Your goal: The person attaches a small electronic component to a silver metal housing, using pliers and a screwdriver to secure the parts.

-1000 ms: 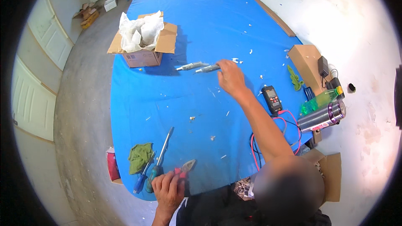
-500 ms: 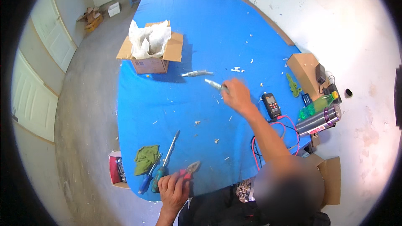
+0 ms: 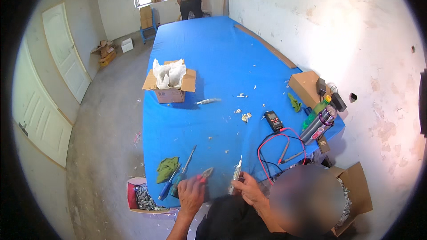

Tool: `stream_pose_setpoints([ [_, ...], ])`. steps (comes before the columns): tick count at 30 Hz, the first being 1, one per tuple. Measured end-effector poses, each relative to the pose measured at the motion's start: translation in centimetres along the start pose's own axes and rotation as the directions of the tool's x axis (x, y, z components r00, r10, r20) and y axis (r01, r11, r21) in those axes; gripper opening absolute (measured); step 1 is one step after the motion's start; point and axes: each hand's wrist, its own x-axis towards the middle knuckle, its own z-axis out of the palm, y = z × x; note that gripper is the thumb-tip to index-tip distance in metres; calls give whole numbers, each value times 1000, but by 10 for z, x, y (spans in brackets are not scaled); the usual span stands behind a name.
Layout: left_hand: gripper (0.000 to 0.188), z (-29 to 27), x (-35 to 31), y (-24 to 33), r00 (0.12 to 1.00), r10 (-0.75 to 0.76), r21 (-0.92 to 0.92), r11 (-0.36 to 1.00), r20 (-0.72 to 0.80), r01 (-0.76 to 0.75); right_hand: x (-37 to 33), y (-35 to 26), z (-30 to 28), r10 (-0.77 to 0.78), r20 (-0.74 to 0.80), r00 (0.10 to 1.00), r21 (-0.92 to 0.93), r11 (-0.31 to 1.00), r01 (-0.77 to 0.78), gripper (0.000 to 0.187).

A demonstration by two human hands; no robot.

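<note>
Pliers [image 3: 203, 176] (one) left hand [image 3: 191, 194], one tube [image 3: 236, 174] right hand [image 3: 247, 189].

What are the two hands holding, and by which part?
The right hand holds a slim whitish tube by its lower end. The left hand holds red-handled pliers by the handles.

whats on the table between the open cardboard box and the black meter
In the head view, between the cardboard box and the meter lie a slim grey tube-like piece and small white scraps.
</note>
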Motion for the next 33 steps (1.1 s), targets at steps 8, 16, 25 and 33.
stream_pose_setpoints([
  [8,39,-39,11,45,997,-61,-254,965,54,72,-37,10,-8,18,-22,1000,47,999,-17,45],
  [16,34,-40,1,112,943,-155,-514,806,293,292,-45,20,-2,-71,13,997,38,997,71,42],
  [25,14,-46,4,119,964,-160,-507,825,212,249,-62,9,-2,1,-32,999,-8,1000,-1,38],
  [33,12,-48,3,126,977,-131,-517,832,170,202,-73,-1,4,-51,7,999,105,993,50,38],
])
